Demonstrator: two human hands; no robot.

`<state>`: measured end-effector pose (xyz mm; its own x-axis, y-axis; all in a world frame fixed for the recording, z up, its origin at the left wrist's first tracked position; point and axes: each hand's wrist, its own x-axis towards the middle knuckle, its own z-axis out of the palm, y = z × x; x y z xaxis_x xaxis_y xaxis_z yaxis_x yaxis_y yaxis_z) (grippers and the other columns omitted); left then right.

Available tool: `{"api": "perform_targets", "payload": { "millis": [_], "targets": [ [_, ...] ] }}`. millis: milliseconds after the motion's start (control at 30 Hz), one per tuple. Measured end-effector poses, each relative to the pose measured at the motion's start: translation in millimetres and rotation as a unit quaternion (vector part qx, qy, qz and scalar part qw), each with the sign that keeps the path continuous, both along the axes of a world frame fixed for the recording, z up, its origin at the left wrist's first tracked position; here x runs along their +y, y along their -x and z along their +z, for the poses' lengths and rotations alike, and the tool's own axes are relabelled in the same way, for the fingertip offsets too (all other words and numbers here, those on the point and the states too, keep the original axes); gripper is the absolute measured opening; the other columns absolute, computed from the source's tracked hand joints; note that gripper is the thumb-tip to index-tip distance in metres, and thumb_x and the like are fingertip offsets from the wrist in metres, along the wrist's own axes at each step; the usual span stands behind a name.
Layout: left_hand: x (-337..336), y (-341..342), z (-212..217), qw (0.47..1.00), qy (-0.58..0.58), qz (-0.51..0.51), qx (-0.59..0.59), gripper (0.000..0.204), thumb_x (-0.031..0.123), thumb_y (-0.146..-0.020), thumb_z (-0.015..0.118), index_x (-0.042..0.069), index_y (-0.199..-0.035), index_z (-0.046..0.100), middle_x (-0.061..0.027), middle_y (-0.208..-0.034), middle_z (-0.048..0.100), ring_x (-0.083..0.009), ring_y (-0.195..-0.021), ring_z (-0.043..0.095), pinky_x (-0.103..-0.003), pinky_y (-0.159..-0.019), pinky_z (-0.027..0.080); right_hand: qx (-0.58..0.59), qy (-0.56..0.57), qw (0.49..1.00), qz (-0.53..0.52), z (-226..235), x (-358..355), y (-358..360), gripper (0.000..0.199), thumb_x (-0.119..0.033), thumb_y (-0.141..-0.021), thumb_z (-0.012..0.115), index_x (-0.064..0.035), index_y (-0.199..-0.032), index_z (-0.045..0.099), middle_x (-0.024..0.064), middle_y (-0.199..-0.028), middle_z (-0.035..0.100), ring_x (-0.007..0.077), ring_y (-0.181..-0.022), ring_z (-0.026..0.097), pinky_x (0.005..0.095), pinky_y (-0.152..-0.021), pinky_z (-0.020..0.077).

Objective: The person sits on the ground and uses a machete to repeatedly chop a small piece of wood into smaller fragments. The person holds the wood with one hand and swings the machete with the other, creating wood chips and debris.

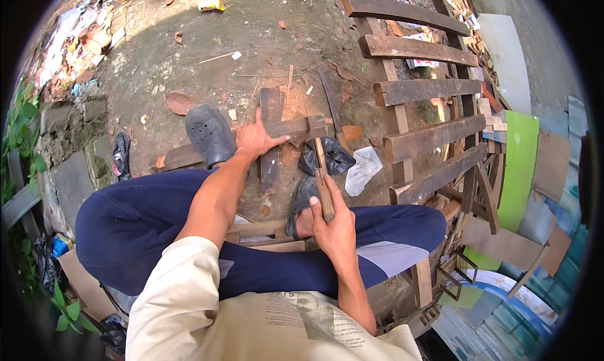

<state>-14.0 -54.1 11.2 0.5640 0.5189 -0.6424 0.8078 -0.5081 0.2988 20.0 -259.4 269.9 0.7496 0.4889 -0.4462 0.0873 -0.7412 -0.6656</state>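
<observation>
My left hand (pixel 253 139) presses down on a dark wooden board (pixel 301 129) lying crosswise on the ground. Its thumb runs along the near edge, and its index finger reaches over the far side. Under this board lies another wooden board (pixel 270 172), pointing away from me. Closed around a wooden handle, my right hand (pixel 333 225) holds a long, narrow hand tool (pixel 326 197). The tool's far end meets the board near its right end; seen nearly edge-on, its exact kind is unclear. My left shoe (pixel 211 134) stands over the left part of the crosswise board.
A slatted wooden frame (pixel 434 90) lies to the right. Beside my right shoe (pixel 303 200) are a black plastic bag (pixel 327 156) and a clear plastic bag (pixel 363 171). Green and grey panels (pixel 519 172) lean farther right. Broken masonry (pixel 75 131) and plants stand at left.
</observation>
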Motion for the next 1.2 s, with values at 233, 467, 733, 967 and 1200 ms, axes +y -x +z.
{"api": "perform_targets", "payload": {
  "millis": [233,467,733,967,1200],
  "targets": [
    [0,3,-9,0.998,-0.046,0.005,-0.039,0.137,0.089,-0.069,0.068,0.001,-0.161,0.020,-0.0275,-0.115,0.072,-0.0432,-0.113,0.068,-0.050,-0.107,0.044,0.000,-0.006,1.000,0.006,-33,20,-40,0.051,-0.020,-0.098,0.068,-0.0067,-0.146,0.056,0.0318,-0.117,0.070,0.0500,-0.113,0.066,0.0487,-0.094,0.0547],
    [-4,-2,-6,0.998,-0.036,-0.003,-0.050,0.138,0.090,-0.067,0.069,0.001,-0.162,0.023,-0.0276,-0.117,0.070,-0.0417,-0.114,0.067,-0.053,-0.106,0.043,0.017,-0.007,1.000,-0.025,-17,4,-26,0.052,-0.020,-0.099,0.068,-0.0060,-0.147,0.056,0.0302,-0.118,0.071,0.0408,-0.113,0.071,0.0461,-0.094,0.0548],
    [-8,5,-21,0.996,-0.073,0.000,-0.053,0.142,0.094,-0.064,0.067,0.003,-0.164,0.022,-0.0242,-0.121,0.070,-0.0387,-0.116,0.067,-0.056,-0.110,0.036,0.020,-0.037,0.998,-0.036,1,-16,-18,0.049,-0.013,-0.099,0.070,0.0000,-0.145,0.058,0.0197,-0.127,0.073,0.0192,-0.118,0.068,0.0348,-0.102,0.0516],
    [-4,-1,-3,0.998,-0.036,0.003,-0.049,0.137,0.086,-0.068,0.073,0.001,-0.163,0.021,-0.0257,-0.115,0.073,-0.0415,-0.112,0.069,-0.053,-0.106,0.043,-0.011,-0.023,1.000,-0.011,-65,28,-43,0.052,-0.020,-0.098,0.069,-0.0023,-0.145,0.056,0.0328,-0.119,0.069,0.0513,-0.114,0.065,0.0472,-0.096,0.0539],
    [-4,2,-18,0.996,-0.062,0.003,-0.063,0.140,0.085,-0.069,0.073,0.001,-0.165,0.015,-0.0265,-0.107,0.074,-0.0400,-0.103,0.072,-0.052,-0.101,0.048,-0.024,-0.069,0.997,-0.013,-11,-27,-3,0.054,-0.017,-0.097,0.070,-0.0038,-0.147,0.055,0.0278,-0.122,0.071,0.0385,-0.115,0.071,0.0421,-0.095,0.0566]
  ]
}}
